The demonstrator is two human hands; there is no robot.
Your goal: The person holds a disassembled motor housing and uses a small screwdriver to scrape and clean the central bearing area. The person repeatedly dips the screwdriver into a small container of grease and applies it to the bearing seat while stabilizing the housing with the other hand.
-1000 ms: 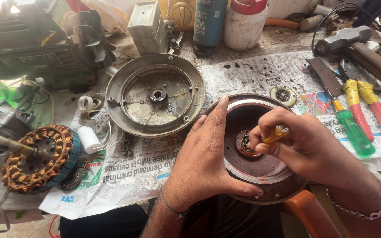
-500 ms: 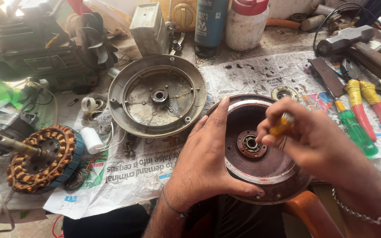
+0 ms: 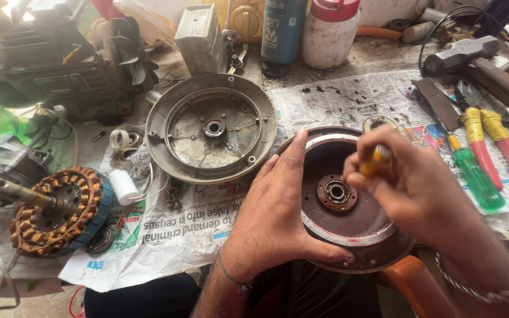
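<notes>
Your left hand (image 3: 278, 229) is spread flat on the near-left edge of the rotor cover (image 3: 349, 203), fingers reaching up along its rim and thumb hooked over the near side, so it's pressing the cover down rather than gripping anything. Keep it like that, because the cover overhangs the bench edge toward you and would rock without that weight.

Your right hand (image 3: 425, 194) is pinched shut around a small yellow-handled tool (image 3: 377, 162), held just up and right of the bearing (image 3: 337, 192) in the middle of the cover. The tip is blurred and hidden behind your fingers, so I can't tell whether it's touching the bearing yet. My take: bring the tip straight down into the bearing seat instead of at a slant, work around the ring evenly, and rest the heel of that hand on the cover so you don't slip across the rusty face.

The cover lies flat with its open face up, so its axis points straight up at you. It's round, with no real long axis. The tool handle seems tilted, top leaning away from you, though the blur makes that rough.

Beyond your left fingertips sits the grey end cover (image 3: 210, 126), also face up. The stator (image 3: 54, 209) is well off to that hand's left, and the green screwdriver (image 3: 475, 174) is just right of your right hand.
</notes>
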